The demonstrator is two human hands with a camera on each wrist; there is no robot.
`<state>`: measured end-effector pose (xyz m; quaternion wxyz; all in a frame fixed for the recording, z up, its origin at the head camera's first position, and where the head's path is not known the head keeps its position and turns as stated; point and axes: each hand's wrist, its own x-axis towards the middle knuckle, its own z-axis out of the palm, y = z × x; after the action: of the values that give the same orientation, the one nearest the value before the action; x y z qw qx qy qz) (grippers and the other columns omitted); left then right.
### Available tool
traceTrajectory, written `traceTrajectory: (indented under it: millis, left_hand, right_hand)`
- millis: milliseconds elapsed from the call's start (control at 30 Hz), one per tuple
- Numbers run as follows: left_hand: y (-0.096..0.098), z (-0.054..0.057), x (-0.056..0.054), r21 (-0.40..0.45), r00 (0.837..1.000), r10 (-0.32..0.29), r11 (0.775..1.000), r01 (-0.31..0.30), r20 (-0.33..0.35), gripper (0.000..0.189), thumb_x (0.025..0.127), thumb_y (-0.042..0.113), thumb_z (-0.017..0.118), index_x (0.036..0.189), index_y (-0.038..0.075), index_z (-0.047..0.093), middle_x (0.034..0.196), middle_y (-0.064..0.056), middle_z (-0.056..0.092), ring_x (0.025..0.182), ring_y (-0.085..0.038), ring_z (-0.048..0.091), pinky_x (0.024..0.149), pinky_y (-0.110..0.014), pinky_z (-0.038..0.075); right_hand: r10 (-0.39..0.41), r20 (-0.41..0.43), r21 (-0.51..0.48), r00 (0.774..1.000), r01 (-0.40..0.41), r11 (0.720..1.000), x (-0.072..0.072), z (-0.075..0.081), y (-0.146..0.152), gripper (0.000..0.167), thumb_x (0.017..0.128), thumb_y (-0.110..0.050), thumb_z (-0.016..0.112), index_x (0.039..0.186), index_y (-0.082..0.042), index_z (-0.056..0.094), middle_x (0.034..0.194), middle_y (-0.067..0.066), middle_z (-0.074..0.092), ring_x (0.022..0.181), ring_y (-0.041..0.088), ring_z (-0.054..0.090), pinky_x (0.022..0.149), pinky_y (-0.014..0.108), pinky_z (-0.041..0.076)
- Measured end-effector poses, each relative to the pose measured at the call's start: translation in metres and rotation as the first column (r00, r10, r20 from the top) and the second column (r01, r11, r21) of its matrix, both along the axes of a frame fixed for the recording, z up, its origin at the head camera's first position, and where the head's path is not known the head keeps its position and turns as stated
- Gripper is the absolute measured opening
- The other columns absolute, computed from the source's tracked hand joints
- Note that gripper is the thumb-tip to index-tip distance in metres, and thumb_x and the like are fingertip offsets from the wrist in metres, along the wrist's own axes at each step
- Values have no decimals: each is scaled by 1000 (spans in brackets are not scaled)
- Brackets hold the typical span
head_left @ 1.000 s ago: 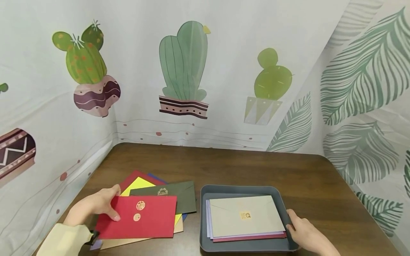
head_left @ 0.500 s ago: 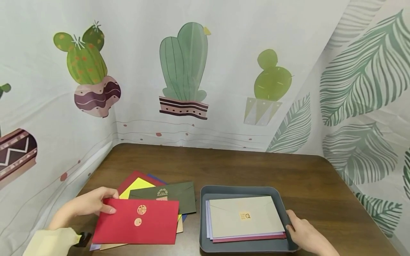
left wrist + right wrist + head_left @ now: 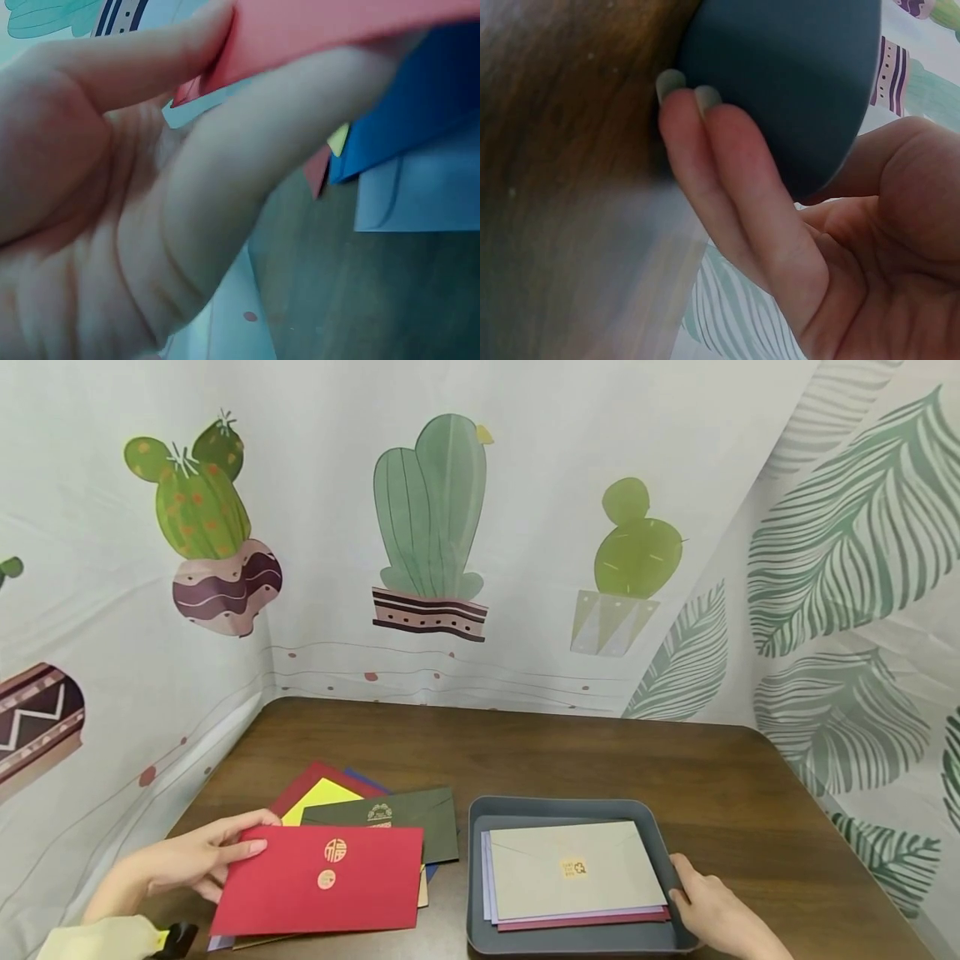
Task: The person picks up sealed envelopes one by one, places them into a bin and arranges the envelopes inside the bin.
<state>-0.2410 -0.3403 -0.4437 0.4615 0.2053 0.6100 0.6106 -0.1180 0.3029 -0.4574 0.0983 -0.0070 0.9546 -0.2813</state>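
My left hand (image 3: 197, 858) pinches a red envelope (image 3: 375, 889) with gold emblems at its upper left corner, thumb on top and fingers underneath. The envelope is lifted over a loose pile, its far edge overlapping a dark green envelope (image 3: 420, 814). The left wrist view shows it from below, above a blue envelope (image 3: 427, 97). My right hand (image 3: 718, 900) grips the right wall of a dark grey tray (image 3: 555, 804). In the right wrist view, fingers (image 3: 742, 165) press the tray's outer wall while the thumb goes over the rim. A pale grey-green envelope (image 3: 525, 877) tops a small stack inside.
A yellow envelope (image 3: 318, 797) and another red envelope (image 3: 300, 789) show in the pile at left. Lavender and dark red edges peek out below the tray's top envelope. A patterned curtain (image 3: 525, 527) surrounds the brown wooden table (image 3: 570, 752).
My left hand has lifted the red envelope off the pile, tilting it and shifting it slightly right. The hand itself has drawn a little to the left. My right hand and the tray stay put.
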Motion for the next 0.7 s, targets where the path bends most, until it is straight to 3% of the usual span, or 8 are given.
traceTrajectory:
  millis: [100,367,700]
  left_hand:
    - [-2,-4,2,-17,1000,7,1000,-7,-2,32,107,11,28,139,14,30,115,-20,64,93,-43,68,76,-58,54]
    - [-9,-17,0,3,990,40,999,-40,-134,35,105,4,32,138,14,38,106,-17,69,84,-36,72,69,-61,52]
    - [-9,-16,-1,-3,970,82,996,-85,-230,37,104,3,35,139,15,41,103,-11,72,82,-28,73,67,-63,50]
  right_hand:
    - [-1,0,-3,1000,1,1000,0,0,0,32,93,-2,53,124,4,43,82,4,66,68,11,60,57,29,47]
    - [22,-1,-7,1000,-22,1000,0,0,1,32,94,-3,52,124,4,43,81,3,66,66,9,59,56,27,46]
    - [-11,-4,-5,1000,11,1000,0,1,0,32,93,-2,53,123,4,44,84,5,66,70,12,60,59,29,48]
